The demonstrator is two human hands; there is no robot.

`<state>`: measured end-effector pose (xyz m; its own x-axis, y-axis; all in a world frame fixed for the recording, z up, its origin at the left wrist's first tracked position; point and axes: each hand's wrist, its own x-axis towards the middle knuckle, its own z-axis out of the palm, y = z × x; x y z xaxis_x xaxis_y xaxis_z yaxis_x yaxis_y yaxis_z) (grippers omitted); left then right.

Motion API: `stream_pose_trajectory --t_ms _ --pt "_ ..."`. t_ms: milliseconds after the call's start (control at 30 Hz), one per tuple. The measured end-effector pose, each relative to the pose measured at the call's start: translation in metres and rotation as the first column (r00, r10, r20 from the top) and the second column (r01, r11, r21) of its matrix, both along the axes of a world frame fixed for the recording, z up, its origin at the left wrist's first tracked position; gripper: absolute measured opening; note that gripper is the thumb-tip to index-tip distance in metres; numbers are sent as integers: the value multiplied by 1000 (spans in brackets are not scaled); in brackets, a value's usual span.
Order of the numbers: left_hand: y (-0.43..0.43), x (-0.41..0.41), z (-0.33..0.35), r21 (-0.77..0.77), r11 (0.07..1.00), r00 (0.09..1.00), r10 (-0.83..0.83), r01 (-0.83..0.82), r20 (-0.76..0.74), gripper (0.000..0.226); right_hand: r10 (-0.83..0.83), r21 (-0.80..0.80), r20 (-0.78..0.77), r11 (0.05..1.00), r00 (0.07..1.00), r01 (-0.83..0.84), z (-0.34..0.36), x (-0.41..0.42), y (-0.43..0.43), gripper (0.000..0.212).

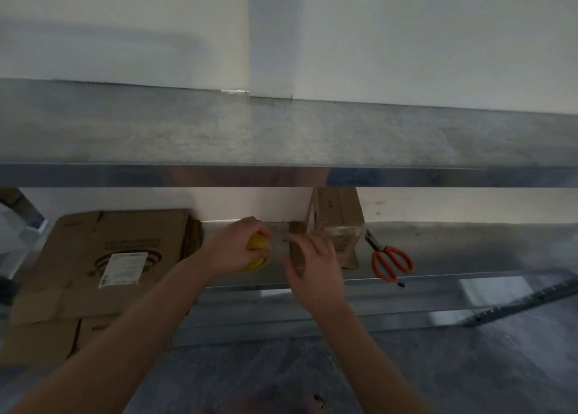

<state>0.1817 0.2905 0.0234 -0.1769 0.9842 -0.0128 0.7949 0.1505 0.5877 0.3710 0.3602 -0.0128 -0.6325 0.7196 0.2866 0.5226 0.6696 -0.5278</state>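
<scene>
Both hands reach under the front edge of the steel counter (281, 138) to the lower shelf (453, 251). The left hand (234, 246) curls its fingers over a round yellow object (256, 245). The object sits on the shelf near the back wall, and only its right side and lower rim show past the fingers, so what it is cannot be made out. Just right of it, the right hand (314, 268) lies over a small brown cardboard piece (295, 241) standing on the shelf. The hand is blurred, and it is unclear whether it grips the piece or only rests on it. Directly behind the right hand, a taller brown cardboard box (339, 218) stands against the wall, its top cut off by the counter's edge. A worn flap or bag hangs at its front, too dim to read. Farther right of the right hand, well apart from it, orange-handled scissors (391, 262) lie flat with the blades pointing toward the wall, and a tiny dark speck (401, 284) sits by the shelf's front edge. Left of the left hand lies a stack of flattened cartons (93, 257) bearing a white label (123, 270). The stack overhangs the shelf's front and runs out of view at the lower left. Below the forearms is dark floor (438, 376).
</scene>
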Motion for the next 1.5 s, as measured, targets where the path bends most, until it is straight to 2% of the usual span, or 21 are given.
stream_pose_trajectory --t_ms 100,200,267,400,433,500,567,667,767,933,1033,1167,1267,1400,1500 --pt "-8 8 2 31 999 999 -24 25 -27 33 7 -380 2 925 1000 -6 5 -14 -4 34" --pt "-15 12 -2 35 998 996 -56 58 -63 30 21 -514 -21 857 1000 -29 -1 -20 -5 16" --pt "-21 13 -9 25 996 995 -87 88 -48 33 27 -518 -13 855 1000 -30 -7 -20 -7 15" --pt "-35 7 -25 -109 990 976 -70 94 204 47 23 -492 -8 870 1000 -24 -13 -19 -7 7" --pt "-38 5 -30 -133 988 975 -49 79 215 53 27 -478 -4 878 1000 -26 -14 -18 -7 6" --pt "-43 2 -40 -131 991 989 -12 32 147 66 30 -456 18 890 999 -19 -15 -17 -10 7" --pt "-44 0 -51 -60 998 993 40 -33 107 68 27 -442 29 897 999 -11 -16 -18 -17 9" --pt "-44 -3 -65 38 981 982 191 -190 -14 38 20 -375 22 927 1000 -10 -22 -19 -28 14" --pt "-42 -6 -76 21 963 940 265 -267 -213 32 -6 -362 -25 932 1000 -4 -32 -15 -30 14" --pt "-29 -10 -94 -81 963 899 206 -256 -387 41 -117 -423 -33 901 993 92 -52 -22 -30 16" --pt "-17 -19 -104 -191 958 907 123 -214 -402 45 -184 -427 80 882 980 201 -70 -28 -36 23" --pt "-6 -31 -116 -357 928 869 -88 -106 -486 55 -283 -548 182 766 942 336 -87 -41 -23 15" --pt "-18 -41 -127 -426 902 900 -123 -74 -418 35 -314 -612 298 662 902 433 -104 -42 -14 25" --pt "-35 -44 -140 -293 956 916 -91 -30 -390 22 -308 -629 389 600 868 494 -126 -39 -18 34" --pt "-36 -43 -139 -216 975 943 -23 -52 -332 19 -329 -595 406 614 853 520 -131 -41 -19 39"
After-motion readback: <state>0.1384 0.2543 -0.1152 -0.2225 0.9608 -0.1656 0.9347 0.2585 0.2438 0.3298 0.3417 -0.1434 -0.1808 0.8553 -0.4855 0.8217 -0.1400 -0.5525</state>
